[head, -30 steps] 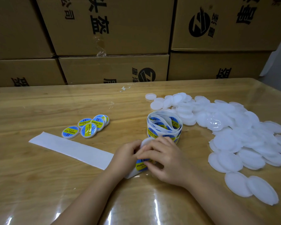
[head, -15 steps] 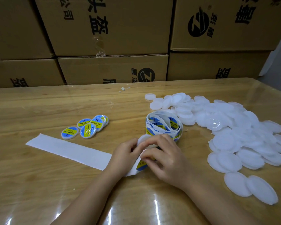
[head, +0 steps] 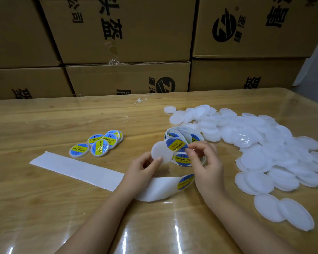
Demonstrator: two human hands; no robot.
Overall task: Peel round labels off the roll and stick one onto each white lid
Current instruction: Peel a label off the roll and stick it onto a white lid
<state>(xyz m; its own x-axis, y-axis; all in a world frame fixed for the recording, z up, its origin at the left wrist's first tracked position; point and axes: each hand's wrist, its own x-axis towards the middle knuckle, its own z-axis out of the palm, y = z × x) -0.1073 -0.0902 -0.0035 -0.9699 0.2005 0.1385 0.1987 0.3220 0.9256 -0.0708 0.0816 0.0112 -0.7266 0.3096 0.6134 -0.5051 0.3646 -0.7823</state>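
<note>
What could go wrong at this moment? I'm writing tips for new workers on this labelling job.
The peeled label, pinched at one edge by the right hand, could fold or land off-centre on the white lid in the left hand. The backing strip curls under both wrists and could snag, dragging the label roll.

Wooden table [head: 44, 121], lids [head: 264, 143], roll [head: 184, 138]

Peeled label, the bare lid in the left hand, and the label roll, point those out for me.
Peeled label [head: 176, 146], head view, on its yellow band.
Bare lid [head: 162, 152], head view, middle of its white face.
Label roll [head: 184, 160], head view, on a label on its near side.
</note>
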